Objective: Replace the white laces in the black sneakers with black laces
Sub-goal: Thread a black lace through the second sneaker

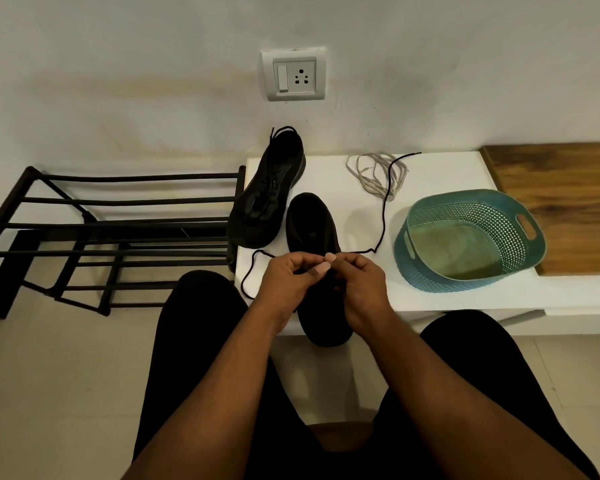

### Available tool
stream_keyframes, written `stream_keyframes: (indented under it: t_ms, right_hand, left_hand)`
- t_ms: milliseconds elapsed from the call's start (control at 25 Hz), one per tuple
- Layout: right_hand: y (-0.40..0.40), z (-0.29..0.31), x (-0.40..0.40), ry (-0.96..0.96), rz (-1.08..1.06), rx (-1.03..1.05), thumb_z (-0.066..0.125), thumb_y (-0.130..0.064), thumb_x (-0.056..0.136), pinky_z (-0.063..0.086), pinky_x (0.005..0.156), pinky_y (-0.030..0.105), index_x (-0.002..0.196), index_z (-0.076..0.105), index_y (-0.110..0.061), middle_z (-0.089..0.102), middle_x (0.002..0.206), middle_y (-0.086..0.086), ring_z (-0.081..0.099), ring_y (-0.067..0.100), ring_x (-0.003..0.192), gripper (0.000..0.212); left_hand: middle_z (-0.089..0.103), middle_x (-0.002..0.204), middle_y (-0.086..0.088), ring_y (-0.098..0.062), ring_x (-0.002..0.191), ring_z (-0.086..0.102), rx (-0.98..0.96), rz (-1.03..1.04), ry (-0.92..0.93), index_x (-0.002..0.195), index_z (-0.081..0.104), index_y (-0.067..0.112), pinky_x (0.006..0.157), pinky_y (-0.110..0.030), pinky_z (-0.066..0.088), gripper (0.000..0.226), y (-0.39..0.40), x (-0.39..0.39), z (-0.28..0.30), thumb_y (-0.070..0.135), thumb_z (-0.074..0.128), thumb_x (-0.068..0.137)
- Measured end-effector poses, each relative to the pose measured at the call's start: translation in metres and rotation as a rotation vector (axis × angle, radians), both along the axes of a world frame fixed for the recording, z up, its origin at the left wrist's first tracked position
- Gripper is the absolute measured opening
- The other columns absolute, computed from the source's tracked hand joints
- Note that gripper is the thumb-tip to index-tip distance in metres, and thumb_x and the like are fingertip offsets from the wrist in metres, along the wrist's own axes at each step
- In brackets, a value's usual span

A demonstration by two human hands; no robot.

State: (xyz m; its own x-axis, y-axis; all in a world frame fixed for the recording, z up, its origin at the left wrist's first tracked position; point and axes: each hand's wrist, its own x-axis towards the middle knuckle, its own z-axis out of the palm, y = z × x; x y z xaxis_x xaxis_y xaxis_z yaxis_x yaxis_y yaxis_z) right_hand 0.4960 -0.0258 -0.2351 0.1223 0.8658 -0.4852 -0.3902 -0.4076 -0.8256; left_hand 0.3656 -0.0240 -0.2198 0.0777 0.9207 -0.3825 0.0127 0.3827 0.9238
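Fingers [321, 270] pinching black lace [383, 220] over sneaker [312, 223]; teal basket [520, 216] alongside.

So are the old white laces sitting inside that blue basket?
No, the white laces lie in a loose pile on the white bench, behind the blue basket and outside it.

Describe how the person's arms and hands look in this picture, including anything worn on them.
Both forearms are bare from the bottom edge of the frame up to the hands, with no sleeves in view. The left hand and right hand are bare too: no gloves, and no watch, bracelet or ring shows. The fingers have short, pale nails. Dark trousers cover the legs below the arms.
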Motion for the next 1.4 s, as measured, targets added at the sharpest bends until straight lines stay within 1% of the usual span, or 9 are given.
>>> stream_keyframes:
  t_ms: [80, 200, 280, 400, 480, 600, 760, 1200, 1400]
  right_hand:
    - [0.006, -0.002, 0.002, 0.042, 0.050, -0.019, 0.069, -0.014, 0.086, 0.054, 0.075, 0.032, 0.089, 0.070, -0.002, 0.068, 0.081, 0.013, 0.065, 0.023, 0.078, 0.012]
    - [0.020, -0.004, 0.006, 0.016, -0.038, -0.030, 0.066, -0.017, 0.090, 0.051, 0.067, 0.030, 0.089, 0.071, -0.006, 0.067, 0.078, 0.006, 0.059, 0.019, 0.072, 0.012]
    - [0.032, -0.011, 0.010, -0.329, -0.056, 0.050, 0.069, -0.020, 0.087, 0.056, 0.074, 0.034, 0.091, 0.072, -0.011, 0.069, 0.083, 0.002, 0.063, 0.019, 0.078, 0.010]
    - [0.038, -0.022, 0.006, -0.986, 0.201, 0.219, 0.073, -0.035, 0.079, 0.049, 0.082, 0.034, 0.098, 0.067, -0.022, 0.063, 0.095, -0.006, 0.059, 0.011, 0.086, 0.024]
    - [0.039, -0.023, -0.003, -1.181, 0.288, 0.180, 0.069, -0.041, 0.078, 0.036, 0.084, 0.036, 0.101, 0.063, -0.026, 0.058, 0.097, -0.008, 0.053, 0.011, 0.087, 0.028]
    - [0.036, -0.019, -0.009, -1.089, 0.196, 0.042, 0.065, -0.039, 0.082, 0.027, 0.082, 0.035, 0.100, 0.065, -0.026, 0.062, 0.097, -0.008, 0.050, 0.011, 0.084, 0.022]
    - [0.031, -0.022, -0.007, -0.868, 0.091, -0.009, 0.068, -0.037, 0.083, 0.038, 0.097, 0.041, 0.100, 0.073, -0.027, 0.071, 0.097, -0.009, 0.061, 0.013, 0.094, 0.021]
    - [0.030, -0.021, -0.006, -0.786, 0.089, -0.019, 0.072, -0.039, 0.080, 0.037, 0.102, 0.043, 0.093, 0.076, -0.029, 0.074, 0.090, -0.011, 0.064, 0.010, 0.093, 0.017]
    - [0.027, -0.020, -0.001, -0.709, 0.223, 0.058, 0.064, -0.049, 0.075, 0.045, 0.098, 0.050, 0.086, 0.073, -0.045, 0.072, 0.086, -0.019, 0.067, 0.009, 0.093, 0.015]
  left_hand:
    - [0.075, 0.094, -0.003, -0.016, 0.092, 0.072, 0.019, 0.050, 0.027, 0.100, 0.075, 0.011, 0.083, -0.027, 0.057, 0.015, 0.003, 0.001, -0.005, 0.014, 0.071, 0.086]
    - [0.074, 0.090, -0.003, -0.017, 0.091, 0.071, 0.007, 0.158, 0.087, 0.092, 0.074, 0.014, 0.082, -0.027, 0.058, 0.008, 0.013, 0.005, -0.017, 0.017, 0.068, 0.089]
    - [0.071, 0.090, -0.004, -0.018, 0.089, 0.068, -0.002, 0.242, 0.180, 0.091, 0.071, 0.016, 0.081, -0.032, 0.058, 0.012, 0.021, 0.009, -0.027, 0.023, 0.062, 0.094]
    - [0.064, 0.085, 0.002, -0.014, 0.084, 0.061, 0.102, 0.292, 0.388, 0.093, 0.064, 0.014, 0.077, -0.030, 0.052, 0.016, 0.026, 0.021, -0.034, 0.025, 0.053, 0.098]
    - [0.061, 0.081, 0.008, -0.012, 0.081, 0.059, 0.191, 0.310, 0.464, 0.093, 0.063, 0.015, 0.073, -0.025, 0.048, 0.014, 0.027, 0.027, -0.034, 0.023, 0.053, 0.098]
    - [0.063, 0.083, 0.006, -0.013, 0.081, 0.060, 0.239, 0.301, 0.504, 0.093, 0.064, 0.014, 0.071, -0.024, 0.048, 0.015, 0.027, 0.030, -0.040, 0.024, 0.054, 0.098]
    - [0.067, 0.088, -0.002, -0.019, 0.084, 0.063, 0.229, 0.289, 0.500, 0.095, 0.065, 0.014, 0.076, -0.035, 0.053, 0.016, 0.030, 0.032, -0.047, 0.026, 0.055, 0.097]
    - [0.062, 0.093, 0.000, -0.019, 0.086, 0.060, 0.173, 0.203, 0.540, 0.089, 0.066, 0.014, 0.075, -0.035, 0.050, 0.017, 0.033, 0.032, -0.050, 0.023, 0.054, 0.097]
    - [0.065, 0.097, -0.002, -0.020, 0.091, 0.062, 0.108, 0.294, 0.456, 0.095, 0.069, 0.015, 0.082, -0.037, 0.052, 0.020, 0.031, 0.037, -0.056, 0.029, 0.055, 0.097]
